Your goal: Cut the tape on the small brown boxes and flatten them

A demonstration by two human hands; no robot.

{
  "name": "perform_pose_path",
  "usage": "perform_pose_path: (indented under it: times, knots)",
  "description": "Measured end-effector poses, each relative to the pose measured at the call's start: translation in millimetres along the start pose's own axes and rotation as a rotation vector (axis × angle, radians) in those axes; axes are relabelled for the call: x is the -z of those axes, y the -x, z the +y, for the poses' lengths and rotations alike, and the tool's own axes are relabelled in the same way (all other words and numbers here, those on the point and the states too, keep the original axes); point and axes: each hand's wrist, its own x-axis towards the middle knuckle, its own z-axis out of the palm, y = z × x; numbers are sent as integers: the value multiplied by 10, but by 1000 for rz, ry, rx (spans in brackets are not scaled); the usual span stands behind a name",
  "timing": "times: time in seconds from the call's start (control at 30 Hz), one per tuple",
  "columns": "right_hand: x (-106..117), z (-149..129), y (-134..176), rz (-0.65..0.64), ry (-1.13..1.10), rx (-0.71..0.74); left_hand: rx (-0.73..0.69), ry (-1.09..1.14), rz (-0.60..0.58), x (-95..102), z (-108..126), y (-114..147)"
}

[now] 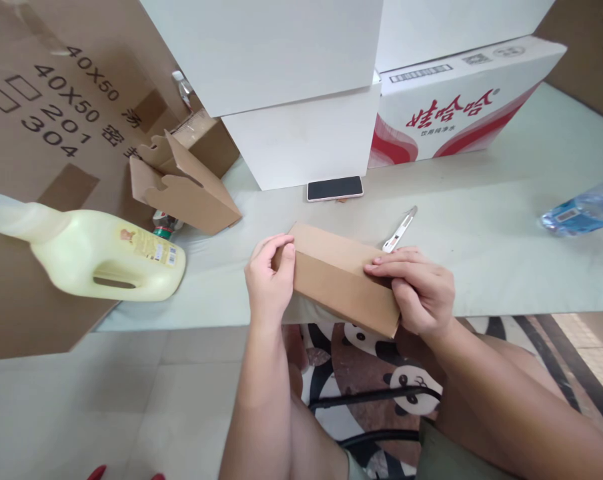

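A long brown cardboard box (339, 273) lies tilted at the table's front edge, its near side reaching past the edge. My left hand (270, 277) grips its left end, thumb on the near face and fingers over the top. At the other end, my right hand (414, 287) holds the box with fingers laid on the top and the thumb curled by the right end. Just beyond the right fingers is a white utility knife (400, 230) with its blade end pointing away. The box's contents, if any, are hidden.
A phone (334, 189) lies before stacked white boxes (301, 133). Left stand an open cardboard box (196, 200) and a large pale-yellow jug (106, 253). A red-and-white carton (446, 107) is at the back, a plastic bottle (581, 210) at right.
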Motion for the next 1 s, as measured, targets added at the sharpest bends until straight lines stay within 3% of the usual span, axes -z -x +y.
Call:
perform_pose_path:
  times: [1.0]
  knots:
    - [13,-24,-24,-9,6,-25,-51,20,56,-20,-51,7]
